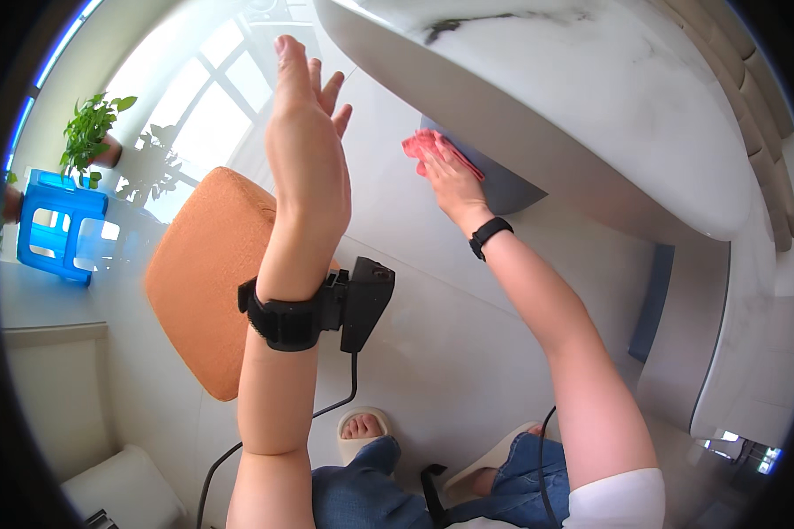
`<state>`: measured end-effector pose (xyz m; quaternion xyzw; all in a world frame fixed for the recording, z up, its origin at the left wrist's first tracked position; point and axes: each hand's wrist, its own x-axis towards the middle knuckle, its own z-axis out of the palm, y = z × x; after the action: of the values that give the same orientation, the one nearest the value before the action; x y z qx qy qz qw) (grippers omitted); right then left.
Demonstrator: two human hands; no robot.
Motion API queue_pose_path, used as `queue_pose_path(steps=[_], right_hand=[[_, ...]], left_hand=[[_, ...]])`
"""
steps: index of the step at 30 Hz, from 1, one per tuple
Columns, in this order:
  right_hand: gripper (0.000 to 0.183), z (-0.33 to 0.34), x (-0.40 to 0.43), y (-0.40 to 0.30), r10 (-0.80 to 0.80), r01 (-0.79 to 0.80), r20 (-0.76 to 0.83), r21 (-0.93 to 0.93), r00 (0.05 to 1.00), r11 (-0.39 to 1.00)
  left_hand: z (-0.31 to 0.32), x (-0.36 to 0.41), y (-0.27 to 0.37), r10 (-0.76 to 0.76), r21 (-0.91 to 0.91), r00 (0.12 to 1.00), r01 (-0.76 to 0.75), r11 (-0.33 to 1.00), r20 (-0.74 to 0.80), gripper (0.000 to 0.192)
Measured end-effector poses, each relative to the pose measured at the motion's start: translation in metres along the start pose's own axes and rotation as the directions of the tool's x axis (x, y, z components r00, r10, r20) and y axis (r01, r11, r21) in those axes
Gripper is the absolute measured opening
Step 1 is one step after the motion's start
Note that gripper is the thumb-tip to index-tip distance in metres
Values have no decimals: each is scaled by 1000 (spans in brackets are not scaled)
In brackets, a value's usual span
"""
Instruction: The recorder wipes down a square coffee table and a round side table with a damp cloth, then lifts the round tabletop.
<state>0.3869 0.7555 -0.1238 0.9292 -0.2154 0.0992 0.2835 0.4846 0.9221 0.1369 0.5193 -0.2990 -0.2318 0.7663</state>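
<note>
My right hand (455, 182) presses a folded red cloth (430, 147) against the grey base (503, 182) under a white marble-patterned table (589, 86). The cloth lies beneath my fingers and palm, and a black band circles that wrist. My left hand (309, 132) is raised over the floor with its fingers extended and apart, holding nothing. Around the left wrist is a black strap (291, 324) carrying a black device (367, 304) with a cable. Behind the left forearm is an orange padded stool (205, 284).
A blue plastic stool (56, 225) and a potted plant (92, 135) stand at the left. A tufted beige seat (748, 86) runs along the table's far right side. A white object (126, 489) sits at the lower left. The black cable (215, 469) trails near my slippered feet.
</note>
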Motion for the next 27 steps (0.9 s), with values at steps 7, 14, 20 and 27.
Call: queue_pose_path(steps=[7, 14, 20, 27], right_hand=[[23, -33, -110, 38, -249, 215, 46, 366, 968, 905], [28, -94, -220, 129, 333, -399, 223, 593, 916, 700], [42, -44, -317, 64, 387, -633, 544, 394, 745, 666], [44, 1, -330, 69, 344, -622, 540, 498, 768, 605]], left_hand=[[12, -7, 3, 103, -19, 994, -103, 995, 21, 76], [34, -19, -71, 27, -48, 967, -40, 998, -253, 58], [13, -90, -225, -210, 565, 970, 106, 818, 121, 47], [58, -179, -291, -756, 992, 643, -69, 108, 126, 120]])
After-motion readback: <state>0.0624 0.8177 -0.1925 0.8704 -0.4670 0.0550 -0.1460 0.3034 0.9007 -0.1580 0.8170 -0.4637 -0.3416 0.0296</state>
